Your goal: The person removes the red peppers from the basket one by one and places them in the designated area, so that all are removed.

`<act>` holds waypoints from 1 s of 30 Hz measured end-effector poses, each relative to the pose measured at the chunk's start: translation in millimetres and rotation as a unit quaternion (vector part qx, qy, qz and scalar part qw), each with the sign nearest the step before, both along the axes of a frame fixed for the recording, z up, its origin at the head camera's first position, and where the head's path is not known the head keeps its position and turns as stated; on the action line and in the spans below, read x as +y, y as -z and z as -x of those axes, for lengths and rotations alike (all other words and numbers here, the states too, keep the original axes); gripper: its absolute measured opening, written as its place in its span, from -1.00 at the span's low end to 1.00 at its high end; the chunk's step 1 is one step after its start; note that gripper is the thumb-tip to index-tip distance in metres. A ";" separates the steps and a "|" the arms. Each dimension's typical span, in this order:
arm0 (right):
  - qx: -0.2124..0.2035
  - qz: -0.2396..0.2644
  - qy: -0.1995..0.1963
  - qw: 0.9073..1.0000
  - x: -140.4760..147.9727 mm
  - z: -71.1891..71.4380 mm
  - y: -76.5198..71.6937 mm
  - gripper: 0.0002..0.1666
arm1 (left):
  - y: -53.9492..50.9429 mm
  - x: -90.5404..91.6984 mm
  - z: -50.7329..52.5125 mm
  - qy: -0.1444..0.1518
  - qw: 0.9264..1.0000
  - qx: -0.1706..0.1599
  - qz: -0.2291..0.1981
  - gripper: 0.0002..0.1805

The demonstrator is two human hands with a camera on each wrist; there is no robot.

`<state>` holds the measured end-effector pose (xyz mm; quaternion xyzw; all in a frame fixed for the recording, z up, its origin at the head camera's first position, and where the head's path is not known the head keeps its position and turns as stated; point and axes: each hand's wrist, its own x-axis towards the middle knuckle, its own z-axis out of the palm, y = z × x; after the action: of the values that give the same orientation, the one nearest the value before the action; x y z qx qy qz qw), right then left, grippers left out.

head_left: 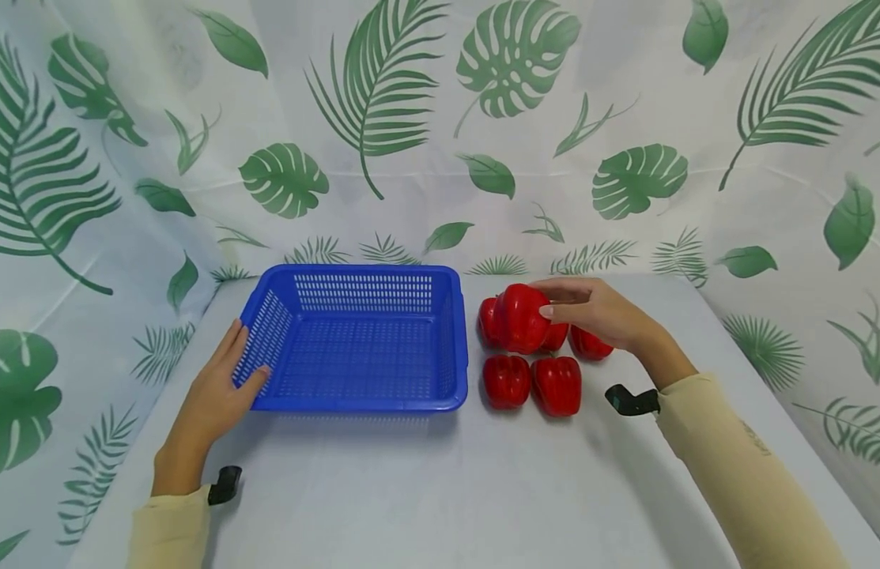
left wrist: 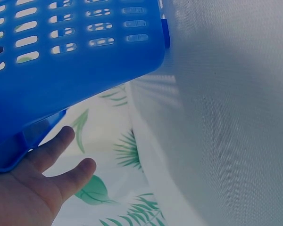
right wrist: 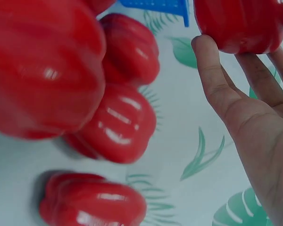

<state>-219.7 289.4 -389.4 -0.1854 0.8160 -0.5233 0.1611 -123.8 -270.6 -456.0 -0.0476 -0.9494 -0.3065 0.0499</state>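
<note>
A blue plastic basket [head_left: 354, 405] with slotted walls stands on the table, nothing inside it. My left hand [head_left: 215, 395] holds its left side, thumb over the rim and fingers along the outside. In the left wrist view, the slotted wall [left wrist: 85, 61] rises above that hand [left wrist: 28, 193]. Right of the basket, my right hand [head_left: 610, 312] grips a red bell pepper [head_left: 521, 320] between thumb and fingers, raised above the others. The right wrist view shows this held pepper [right wrist: 240, 23] off the table at the fingertips. Part of the right hand's fingers is hidden behind the pepper.
Several more red bell peppers lie below and around the held one, among them two front ones [head_left: 507, 382] and one by the right wrist [head_left: 591, 344]. A white table [head_left: 411, 490] carries everything. A leaf-printed white curtain [head_left: 425, 158] closes the back and sides.
</note>
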 end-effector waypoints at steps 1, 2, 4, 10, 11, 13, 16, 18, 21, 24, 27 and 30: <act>0.001 -0.001 0.003 1.000 3.0 -1.0 0.4 -0.26 | -0.4 0.4 0.0 0.000 1.000 -0.001 0.000 -0.10; 0.000 0.003 0.005 1.000 5.9 -1.9 0.7 -0.26 | -0.8 0.7 0.0 -0.001 1.000 -0.001 0.001 -0.10; -0.004 0.009 0.009 1.000 11.4 -3.6 1.4 -0.25 | -1.3 1.1 -0.1 -0.002 1.000 -0.001 0.002 -0.10; -0.016 0.010 0.034 0.999 31.0 -13.5 2.4 -0.26 | -0.3 1.8 1.1 -0.003 1.000 -0.002 0.003 -0.09; -0.018 0.013 0.036 0.999 34.4 -15.6 2.9 -0.27 | 0.1 1.4 1.1 -0.001 1.000 -0.002 0.002 -0.09; -0.019 0.014 0.040 0.999 40.8 -19.9 4.2 -0.27 | 0.7 0.7 0.8 0.001 1.000 -0.004 -0.001 -0.09; -0.022 0.024 0.044 0.999 49.7 -25.3 7.7 -0.29 | 0.9 -0.2 -0.3 0.003 1.000 -0.003 -0.001 -0.09; -0.018 0.024 0.046 0.998 56.0 -28.9 9.8 -0.29 | 0.4 0.5 -0.7 0.002 1.000 -0.001 0.000 -0.09; -0.012 0.025 0.048 0.998 63.9 -33.4 13.9 -0.30 | 0.4 0.6 -1.9 -0.002 1.000 -0.004 0.002 -0.09; -0.009 0.023 0.052 0.998 72.6 -38.0 16.8 -0.31 | 1.4 0.6 -2.0 -0.006 1.000 -0.007 0.004 -0.09; -0.010 0.016 0.063 0.998 82.3 -43.4 19.3 -0.32 | 2.6 0.2 -1.2 -0.007 1.000 -0.006 0.006 -0.09; -0.013 0.011 0.080 0.997 93.1 -49.2 22.8 -0.32 | 3.2 0.0 0.2 -0.005 1.000 -0.005 0.005 -0.09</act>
<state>-170.4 382.5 -412.2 -0.1141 0.8203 -0.5457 0.1275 -124.0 -270.6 -459.2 -0.0422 -0.9514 -0.3014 0.0467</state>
